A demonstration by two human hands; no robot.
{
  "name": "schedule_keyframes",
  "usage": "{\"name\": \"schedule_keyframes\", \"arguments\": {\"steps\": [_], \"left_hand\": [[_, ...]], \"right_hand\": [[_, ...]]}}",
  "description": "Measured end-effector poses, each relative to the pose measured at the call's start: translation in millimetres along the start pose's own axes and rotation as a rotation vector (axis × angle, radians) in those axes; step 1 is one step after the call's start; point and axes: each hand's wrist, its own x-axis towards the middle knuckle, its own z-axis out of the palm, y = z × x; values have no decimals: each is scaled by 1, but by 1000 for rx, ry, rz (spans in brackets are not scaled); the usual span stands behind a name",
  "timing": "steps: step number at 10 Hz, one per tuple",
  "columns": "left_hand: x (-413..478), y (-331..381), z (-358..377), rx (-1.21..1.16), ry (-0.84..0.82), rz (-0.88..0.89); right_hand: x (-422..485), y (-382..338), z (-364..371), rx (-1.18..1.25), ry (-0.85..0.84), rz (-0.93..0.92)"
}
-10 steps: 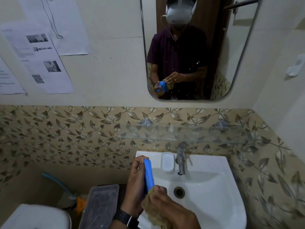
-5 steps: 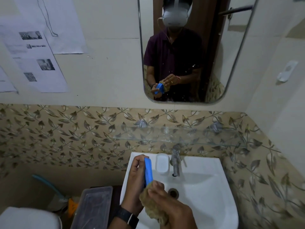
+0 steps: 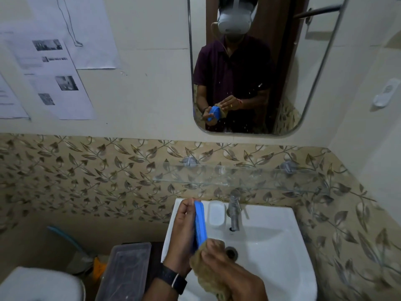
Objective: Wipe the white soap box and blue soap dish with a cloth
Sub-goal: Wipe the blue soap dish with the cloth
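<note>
My left hand (image 3: 183, 232) grips the blue soap dish (image 3: 200, 224) on edge, upright over the left part of the sink. A tan cloth (image 3: 207, 272) is bunched in my right hand (image 3: 230, 272), which presses it against the dish's lower end. The white soap box (image 3: 216, 213) lies flat on the sink's back rim, just left of the tap and right of the dish. The mirror above reflects both hands with the dish and cloth.
A white sink (image 3: 271, 246) with a metal tap (image 3: 234, 213) and drain fills the lower middle. A glass shelf (image 3: 238, 177) hangs above it. A grey plastic lidded container (image 3: 125, 270) and a white toilet tank (image 3: 39, 285) stand at the lower left.
My view has shifted slightly. The right hand with the cloth stays rubbing at the lower end of the blue dish; the left hand keeps its grip.
</note>
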Motion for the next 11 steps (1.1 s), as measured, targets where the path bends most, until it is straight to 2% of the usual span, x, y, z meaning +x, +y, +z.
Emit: {"name": "schedule_keyframes", "arguments": {"steps": [1,2,3,4,5,6,7,8,9,10,11], "left_hand": [[-8,-9,7,-2,-62,-34],[-11,-13,13,-53,-147,-111],[-12,-7,22,-110,-100,-72],[-5,-4,29,-81,71,3],[-7,-8,38,-94,178,-46],[-8,-24,40,-189,164,-151],[-5,-34,39,-313,28,-303],[3,-33,35,-337,-14,-342],[6,-28,39,-426,-2,-433],[-4,-34,46,-450,2,-440],[-14,-43,52,-244,80,-231]], "right_hand": [[20,16,-19,-129,-271,-55],[55,19,-34,-83,-350,113],[49,9,-26,19,-357,132],[18,5,-27,-2,-318,-29],[3,18,-42,-427,-159,-193],[13,4,-60,-333,-270,-205],[35,3,-67,-216,-159,-285],[37,4,-53,-166,-191,-308],[27,13,-50,-201,-118,-415],[32,19,-57,-156,-86,-405],[51,16,-70,-123,-14,-307]]}}
